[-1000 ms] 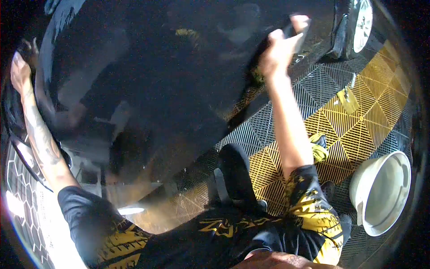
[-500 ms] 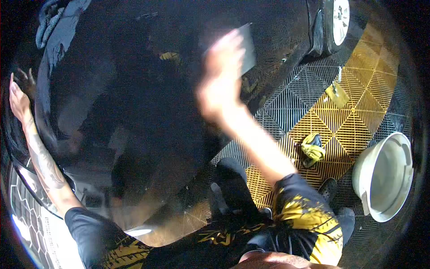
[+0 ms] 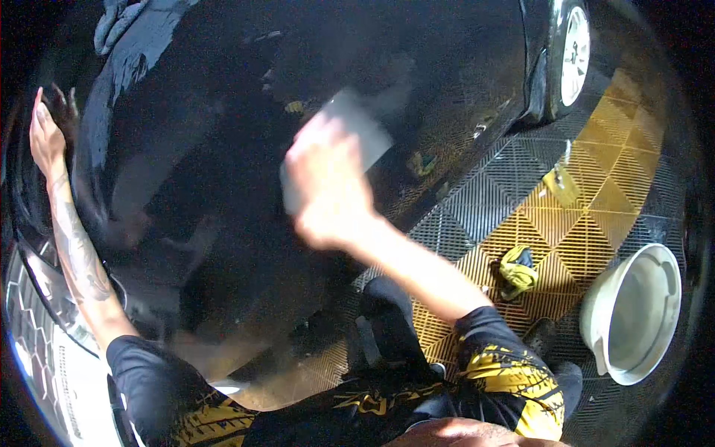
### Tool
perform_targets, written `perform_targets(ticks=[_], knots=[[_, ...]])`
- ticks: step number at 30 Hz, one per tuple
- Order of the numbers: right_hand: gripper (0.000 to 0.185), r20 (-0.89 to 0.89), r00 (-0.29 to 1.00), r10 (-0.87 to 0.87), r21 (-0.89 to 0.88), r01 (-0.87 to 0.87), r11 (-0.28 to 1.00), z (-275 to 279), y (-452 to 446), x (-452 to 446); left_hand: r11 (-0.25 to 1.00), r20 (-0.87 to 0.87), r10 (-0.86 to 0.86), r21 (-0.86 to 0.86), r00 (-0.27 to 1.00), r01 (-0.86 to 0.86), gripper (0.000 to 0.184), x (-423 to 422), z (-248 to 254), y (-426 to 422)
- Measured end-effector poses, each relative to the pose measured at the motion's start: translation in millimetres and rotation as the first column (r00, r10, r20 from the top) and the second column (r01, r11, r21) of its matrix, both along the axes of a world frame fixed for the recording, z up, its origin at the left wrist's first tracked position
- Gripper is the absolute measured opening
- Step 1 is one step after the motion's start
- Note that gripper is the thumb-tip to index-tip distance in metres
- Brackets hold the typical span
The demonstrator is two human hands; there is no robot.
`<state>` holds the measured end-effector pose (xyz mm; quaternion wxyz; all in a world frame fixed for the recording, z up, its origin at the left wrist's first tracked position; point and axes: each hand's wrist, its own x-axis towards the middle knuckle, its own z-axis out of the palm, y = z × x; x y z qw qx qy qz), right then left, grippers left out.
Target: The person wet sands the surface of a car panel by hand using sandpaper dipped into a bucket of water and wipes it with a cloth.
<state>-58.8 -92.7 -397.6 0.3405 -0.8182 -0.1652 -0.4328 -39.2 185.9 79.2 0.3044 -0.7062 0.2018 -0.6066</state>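
My left hand (image 3: 48, 138) rests with fingers stretched out on the glossy dark car body (image 3: 246, 171) at the far left, its reflection beside it. Over the middle of the same panel, my right hand (image 3: 328, 175) is blurred by motion. It presses a flat grey rectangular pad or cloth (image 3: 363, 127) against the surface, and grey edges show on both sides of the hand. What exactly the grey thing is cannot be made out.
A white wheel (image 3: 575, 56) shows at the upper right. On the yellow and grey slatted floor (image 3: 581, 257) are a crumpled yellow-green cloth (image 3: 519, 270), a flat yellow piece (image 3: 562, 186) and a large whitish tub (image 3: 640, 313). A headlight and honeycomb grille (image 3: 37, 335) are lower left.
My right hand has swept leftward across the panel with the grey pad, from near the car's lower edge to its middle. My left hand stays on the far left of the car.
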Motion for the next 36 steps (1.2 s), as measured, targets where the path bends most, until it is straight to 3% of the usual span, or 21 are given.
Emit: perform_targets(ticks=[1,2,3,6,7,9,14,16,17,22,23,24,25,27,28,29,30,32,34,35,36], knots=[[0.070,0.290,0.843,0.453,0.109,-0.499,0.860,-31.6,36.6,-13.9,1.000,-0.005,-0.016,0.023,1.000,0.016,0.048,2.8,0.6,6.1],[0.074,0.273,0.845,0.461,0.109,-0.503,0.858,-30.2,29.2,-9.0,0.999,0.006,-0.033,-0.012,0.999,0.033,0.048,5.1,0.1,10.4],[0.076,0.012,0.962,0.272,0.048,-0.273,0.961,-12.8,13.4,3.0,1.000,-0.002,-0.010,0.018,1.000,0.010,0.049,6.4,0.5,11.3],[0.076,0.050,0.985,-0.166,0.266,0.147,0.953,8.6,-70.5,87.6,1.000,0.027,-0.020,0.001,0.999,0.020,0.051,10.2,4.1,21.4],[0.073,0.116,0.993,0.007,0.589,-0.075,0.804,3.6,-90.9,128.0,1.000,0.050,0.013,0.008,0.999,-0.013,0.051,11.9,8.4,25.0],[0.065,0.148,0.980,-0.133,0.740,-0.021,0.672,25.4,-102.4,124.0,0.994,0.066,0.088,-0.068,0.994,-0.083,0.052,37.1,15.9,61.2],[0.083,0.231,0.948,0.219,0.144,-0.256,0.956,17.4,28.8,2.2,0.995,0.029,-0.085,-0.054,0.996,0.087,0.064,68.8,14.9,73.9],[0.078,0.336,0.940,0.055,0.142,-0.108,0.984,43.5,-15.0,41.5,0.992,0.025,-0.091,-0.084,0.995,0.093,0.067,66.9,4.5,82.3],[0.072,0.064,0.989,-0.133,0.278,0.110,0.954,64.8,-40.3,68.8,0.995,0.073,-0.037,-0.087,0.997,0.043,0.067,63.2,0.5,70.9],[0.067,0.013,0.993,-0.115,0.543,0.089,0.835,113.8,-62.2,80.7,0.993,0.074,-0.115,0.021,0.991,0.114,0.061,30.4,-5.7,13.7],[0.071,0.133,0.968,-0.211,0.225,0.178,0.958,89.9,-23.0,64.0,0.995,0.081,-0.095,-0.007,0.992,0.096,0.055,28.0,-8.5,12.1],[0.077,-0.118,0.988,-0.104,-0.205,0.079,0.976,99.6,3.2,5.2,0.997,0.082,-0.073,-0.020,0.994,0.075,0.055,25.9,-6.6,13.6],[0.083,0.193,0.923,0.334,-0.037,-0.333,0.942,75.2,8.5,-0.8,0.993,0.105,-0.110,0.055,0.988,0.105,0.052,26.8,-1.9,18.6],[0.080,0.259,0.951,0.170,0.079,-0.196,0.977,84.1,-23.6,33.8,0.977,0.166,-0.156,0.172,0.974,0.127,0.047,15.4,-8.3,5.9],[0.078,0.275,0.961,0.003,0.137,-0.042,0.990,101.9,-46.2,59.8,0.961,0.006,-0.246,0.132,0.969,0.244,0.047,8.1,-15.9,-0.5],[0.076,-0.007,0.998,-0.066,0.297,0.066,0.953,119.0,-68.9,81.4,0.969,-0.044,-0.205,0.132,0.978,0.209,0.047,-9.2,-21.2,-2.5],[0.074,0.180,0.976,-0.125,0.329,0.060,0.942,114.9,-95.7,109.1,0.976,-0.096,-0.165,0.129,0.982,0.177,0.046,-31.5,-29.0,-3.0],[0.074,0.070,0.986,-0.150,0.452,0.102,0.886,125.8,-96.0,114.7,0.994,-0.231,0.059,0.102,0.971,-0.036,0.047,-99.6,-42.8,7.0],[0.074,-0.065,0.994,-0.089,0.204,0.101,0.974,127.6,-48.9,72.1,0.965,-0.140,0.252,0.104,0.958,-0.239,0.047,-149.1,-54.9,74.8],[0.078,0.039,0.988,-0.149,-0.214,0.154,0.964,112.1,-24.1,38.2,0.939,-0.062,0.342,0.059,0.938,-0.339,0.045,-179.5,-66.1,94.6],[0.083,0.199,0.907,0.372,-0.074,-0.364,0.928,87.7,-20.6,18.0,0.940,-0.075,0.342,0.050,0.937,-0.339,0.045,-204.3,-77.3,93.9]])
